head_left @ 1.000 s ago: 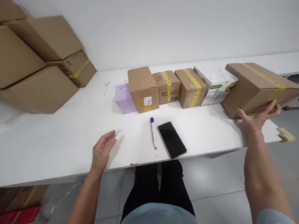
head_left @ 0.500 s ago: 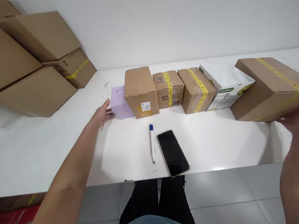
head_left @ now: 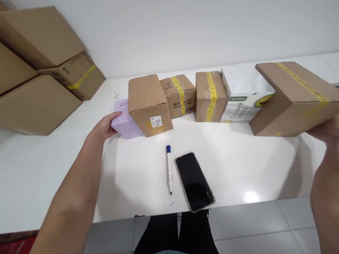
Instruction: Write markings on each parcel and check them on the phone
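A row of boxes stands on the white table point(head_left: 138, 184). My left hand point(head_left: 108, 126) rests against the left side of the purple box point(head_left: 126, 122), its fingers partly behind the box. Beside that are a brown box with a white label point(head_left: 148, 101), a small taped box point(head_left: 181, 96), an upright taped box point(head_left: 210, 96) and a white Super Meal box point(head_left: 244, 101). At the right end, my right hand point(head_left: 329, 130) is against the near right side of the large brown box point(head_left: 296, 101); most of its fingers are hidden.
A marker with a blue cap point(head_left: 169, 170) and a black phone point(head_left: 194, 181) lie on the table in front of the boxes. Large cartons point(head_left: 33, 36) are stacked at the back left. A white wall point(head_left: 193, 23) rises behind the table.
My left hand has come onto the purple box. The boxes sit slightly further left in view, and the upright taped box has turned and shifted toward the Super Meal box.
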Tool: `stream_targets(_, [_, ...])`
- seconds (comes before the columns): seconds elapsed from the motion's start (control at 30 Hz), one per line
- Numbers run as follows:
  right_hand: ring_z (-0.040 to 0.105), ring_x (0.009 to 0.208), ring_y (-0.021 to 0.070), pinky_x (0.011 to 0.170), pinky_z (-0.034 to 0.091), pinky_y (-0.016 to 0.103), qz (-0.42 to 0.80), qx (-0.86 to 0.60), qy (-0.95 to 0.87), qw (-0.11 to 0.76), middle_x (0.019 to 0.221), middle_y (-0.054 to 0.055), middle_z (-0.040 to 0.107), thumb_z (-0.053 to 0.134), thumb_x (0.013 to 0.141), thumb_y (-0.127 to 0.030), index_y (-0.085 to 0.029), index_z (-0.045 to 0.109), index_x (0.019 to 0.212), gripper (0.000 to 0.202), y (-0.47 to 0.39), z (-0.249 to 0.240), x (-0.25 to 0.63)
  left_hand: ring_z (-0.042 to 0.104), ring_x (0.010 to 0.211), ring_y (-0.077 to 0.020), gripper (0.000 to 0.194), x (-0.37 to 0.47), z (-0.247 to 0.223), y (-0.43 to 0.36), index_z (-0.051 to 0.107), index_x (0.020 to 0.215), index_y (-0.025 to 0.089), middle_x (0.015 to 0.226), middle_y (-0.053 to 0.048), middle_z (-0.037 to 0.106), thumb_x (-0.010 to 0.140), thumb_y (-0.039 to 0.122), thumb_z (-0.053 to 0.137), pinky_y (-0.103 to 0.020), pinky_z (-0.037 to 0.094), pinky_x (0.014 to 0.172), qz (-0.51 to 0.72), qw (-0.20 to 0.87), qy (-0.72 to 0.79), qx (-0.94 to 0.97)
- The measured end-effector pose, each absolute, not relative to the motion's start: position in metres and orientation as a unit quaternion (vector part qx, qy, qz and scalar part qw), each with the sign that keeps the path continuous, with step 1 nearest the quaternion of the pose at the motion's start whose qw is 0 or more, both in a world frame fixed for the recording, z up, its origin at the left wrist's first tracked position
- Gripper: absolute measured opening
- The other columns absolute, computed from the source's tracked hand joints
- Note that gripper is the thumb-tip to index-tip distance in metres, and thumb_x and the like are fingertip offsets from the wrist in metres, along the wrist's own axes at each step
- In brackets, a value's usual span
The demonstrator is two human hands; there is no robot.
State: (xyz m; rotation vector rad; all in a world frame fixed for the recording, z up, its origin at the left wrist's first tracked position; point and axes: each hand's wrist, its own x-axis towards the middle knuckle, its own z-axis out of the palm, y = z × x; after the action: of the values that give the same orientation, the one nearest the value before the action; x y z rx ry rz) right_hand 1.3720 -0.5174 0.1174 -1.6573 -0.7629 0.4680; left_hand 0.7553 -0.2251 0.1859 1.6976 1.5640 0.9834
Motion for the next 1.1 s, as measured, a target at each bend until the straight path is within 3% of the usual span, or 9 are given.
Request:
stream_targets(0.1, [0.067, 0.098, 0.0275, 0.073, 0.046, 0.044, 0.286, -0.727, -0.292, 0.551, 0.114, 0.020, 0.070, 0.027, 0.095, -0.040, -0.033, 0.069, 0.120, 0.050, -0.505, 0.119, 1.358, 0.066, 0.079, -0.0193, 0.046, 0.749, 0.190, -0.228, 0.065, 0.114, 0.012, 0.082, -0.004, 0.073, 0.088, 0.049, 0.058, -0.042, 0.059, 0.085, 0.324, 0.394, 0.600, 0.617])
stream_targets(0.23, [0.071, 0.090, 0.0259, 0.072, 0.050, 0.041, 0.318, -0.716, -0.190, 0.592, 0.112, 0.022, 0.068, 0.013, 0.099, -0.055, -0.026, 0.064, 0.115, 0.061, -0.486, 0.117, 1.349, 0.064, 0.088, -0.0221, 0.061, 0.739, 0.201, -0.232, 0.062, 0.118, 0.009, 0.093, -0.008, 0.071, 0.085, 0.061, 0.063, -0.046, 0.056, 0.088, 0.323, 0.366, 0.630, 0.605])
stream_targets(0.33, [0.071, 0.084, 0.0288, 0.067, 0.049, 0.044, 0.099, -0.731, -0.128, 0.663, 0.108, 0.026, 0.069, 0.033, 0.093, -0.058, -0.018, 0.064, 0.107, 0.052, -0.474, 0.126, 1.347, 0.057, 0.114, -0.0289, 0.068, 0.739, 0.220, -0.239, 0.055, 0.132, 0.010, 0.125, -0.015, 0.063, 0.086, 0.059, 0.062, -0.054, 0.046, 0.104, 0.379, 0.246, 0.643, 0.618])
stream_targets(0.47, [0.070, 0.083, 0.0291, 0.072, 0.049, 0.049, -0.286, -0.659, -0.191, 0.669, 0.093, 0.022, 0.072, 0.050, 0.081, -0.061, -0.015, 0.065, 0.099, 0.052, -0.451, 0.173, 1.311, 0.036, 0.145, -0.0291, 0.048, 0.783, 0.244, -0.262, 0.070, 0.118, 0.026, 0.146, -0.005, 0.053, 0.078, 0.052, 0.074, -0.043, 0.021, 0.126, 0.389, 0.113, 0.548, 0.732])
stream_targets(0.6, [0.067, 0.093, 0.0245, 0.086, 0.053, 0.044, -0.206, -0.715, -0.471, 0.474, 0.106, 0.014, 0.072, 0.044, 0.091, -0.056, -0.019, 0.069, 0.108, 0.048, -0.386, 0.240, 1.220, 0.025, 0.150, -0.0471, 0.079, 0.846, 0.244, -0.283, 0.054, 0.144, 0.032, 0.159, -0.010, 0.042, 0.074, 0.063, 0.076, -0.070, 0.017, 0.118, 0.176, -0.067, 0.394, 0.899])
stream_targets(0.73, [0.052, 0.128, 0.0409, 0.104, 0.042, 0.057, -0.118, -0.742, -0.638, 0.172, 0.141, 0.018, 0.057, 0.049, 0.087, -0.067, -0.023, 0.051, 0.145, 0.073, -0.278, 0.275, 1.147, 0.043, 0.142, -0.0419, 0.057, 0.852, 0.232, -0.278, 0.051, 0.147, 0.031, 0.155, -0.012, 0.048, 0.091, 0.036, 0.063, -0.065, 0.033, 0.113, 0.121, -0.107, 0.373, 0.914])
stream_targets(0.8, [0.047, 0.132, 0.0466, 0.105, 0.039, 0.063, -0.079, -0.756, -0.645, 0.084, 0.151, 0.017, 0.048, 0.050, 0.084, -0.072, -0.030, 0.039, 0.154, 0.083, -0.226, 0.278, 1.133, 0.043, 0.143, -0.0404, 0.055, 0.831, 0.229, -0.268, 0.051, 0.146, 0.032, 0.155, -0.010, 0.049, 0.092, 0.030, 0.060, -0.063, 0.035, 0.113, 0.122, -0.100, 0.378, 0.912])
stream_targets(0.93, [0.049, 0.129, 0.0524, 0.094, 0.041, 0.072, 0.009, -0.791, -0.611, 0.025, 0.157, 0.019, 0.037, 0.046, 0.078, -0.081, -0.038, 0.030, 0.158, 0.092, -0.160, 0.268, 1.128, 0.040, 0.146, -0.0382, 0.055, 0.778, 0.234, -0.249, 0.050, 0.147, 0.033, 0.157, -0.006, 0.047, 0.092, 0.030, 0.057, -0.060, 0.035, 0.116, 0.126, -0.070, 0.374, 0.916])
stream_targets(1.1, [0.046, 0.128, 0.0547, 0.095, 0.041, 0.071, -0.001, -0.782, -0.622, 0.036, 0.150, 0.020, 0.043, 0.049, 0.076, -0.080, -0.035, 0.033, 0.155, 0.093, -0.166, 0.242, 1.126, 0.037, 0.147, -0.0378, 0.055, 0.738, 0.235, -0.240, 0.053, 0.146, 0.032, 0.158, -0.005, 0.045, 0.091, 0.034, 0.056, -0.060, 0.032, 0.119, 0.133, -0.053, 0.397, 0.907])
